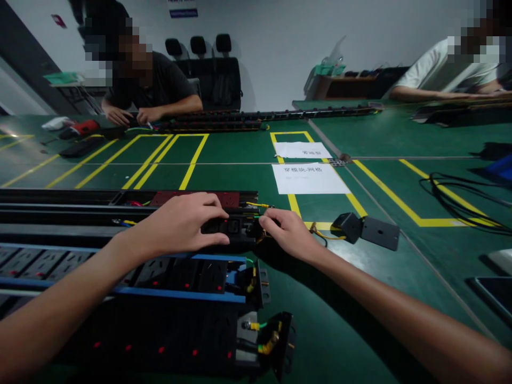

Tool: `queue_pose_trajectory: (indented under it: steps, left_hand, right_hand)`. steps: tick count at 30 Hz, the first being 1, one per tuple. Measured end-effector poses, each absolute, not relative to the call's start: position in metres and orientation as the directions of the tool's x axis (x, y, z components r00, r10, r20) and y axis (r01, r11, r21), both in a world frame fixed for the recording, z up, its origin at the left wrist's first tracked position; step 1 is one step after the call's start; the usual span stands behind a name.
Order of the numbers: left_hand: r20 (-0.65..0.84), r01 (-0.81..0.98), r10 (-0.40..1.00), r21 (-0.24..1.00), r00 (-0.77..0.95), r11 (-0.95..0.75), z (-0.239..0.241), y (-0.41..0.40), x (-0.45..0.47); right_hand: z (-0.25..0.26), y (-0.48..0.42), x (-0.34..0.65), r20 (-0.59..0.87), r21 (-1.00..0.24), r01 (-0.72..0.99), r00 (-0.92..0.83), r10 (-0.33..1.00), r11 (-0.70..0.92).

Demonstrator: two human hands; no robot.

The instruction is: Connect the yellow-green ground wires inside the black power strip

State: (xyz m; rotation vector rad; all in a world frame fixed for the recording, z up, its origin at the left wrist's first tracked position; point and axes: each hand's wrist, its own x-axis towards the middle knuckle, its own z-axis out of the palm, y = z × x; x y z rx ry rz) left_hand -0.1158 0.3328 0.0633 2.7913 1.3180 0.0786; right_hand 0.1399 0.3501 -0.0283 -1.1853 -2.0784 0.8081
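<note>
My left hand (190,221) lies over the right end of a black power strip (248,241), thumb and fingers gripping a black socket module (231,225). At the strip's end my right hand (290,232) is closed, fingertips pinched beside short wires; what is between them is hidden. Nearer me lie a strip with blue edges (180,293) and another black strip (160,330), with yellow-sleeved wires and end plates at their right ends. Just behind my hands is a strip with a dark red module (229,199). A loose black end cap (347,226) on a wire lies right of my right hand.
Two white paper sheets (310,180) lie on the green table (240,170), marked with yellow tape. Black cables (456,200) lie at the right. Across the table, a person in a dark shirt (172,80) handles long strips; another person in a light shirt (428,69) sits far right.
</note>
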Motion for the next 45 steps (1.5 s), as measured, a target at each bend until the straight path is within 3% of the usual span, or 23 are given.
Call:
queue_pose_trajectory:
  steps: [14,24,26,30,32,34,38,41,45]
  left_hand:
    - [0.097,0.755,0.767,0.130,0.635,-0.642,0.047,0.336,-0.125]
    - [0.050,0.787,0.796,0.131,0.603,-0.603,0.058,0.324,-0.126]
    - [0.068,0.829,0.839,0.128,0.540,-0.544,0.065,0.317,-0.139]
    - [0.181,0.968,0.955,0.044,0.234,-0.246,0.078,0.295,-0.189]
    - [0.200,0.990,0.971,0.029,0.130,-0.139,0.079,0.281,-0.213]
    - [0.172,0.996,0.982,0.030,0.082,-0.089,0.073,0.267,-0.228]
    - [0.127,0.999,0.991,-0.006,0.052,-0.051,0.058,0.251,-0.231]
    - [0.128,0.999,0.991,-0.017,0.034,-0.032,0.054,0.252,-0.224]
    - [0.126,0.994,0.989,0.064,0.082,-0.091,0.055,0.264,-0.213]
  right_hand:
    - [-0.025,0.349,0.133,0.201,-0.707,0.548,-0.451,0.869,0.448]
    - [-0.027,0.348,0.133,0.228,-0.730,0.517,-0.432,0.872,0.447]
    - [-0.028,0.347,0.134,0.260,-0.743,0.498,-0.401,0.879,0.447]
    - [-0.026,0.342,0.137,0.396,-0.756,0.461,-0.242,0.886,0.464]
    - [-0.021,0.337,0.138,0.475,-0.702,0.467,-0.256,0.842,0.537]
    - [-0.013,0.331,0.137,0.538,-0.576,0.471,-0.397,0.744,0.668]
    - [-0.004,0.321,0.133,0.562,-0.406,0.454,-0.560,0.608,0.793]
    - [-0.011,0.318,0.136,0.615,-0.439,0.459,-0.474,0.630,0.773]
    - [-0.026,0.326,0.143,0.623,-0.622,0.447,-0.215,0.752,0.643]
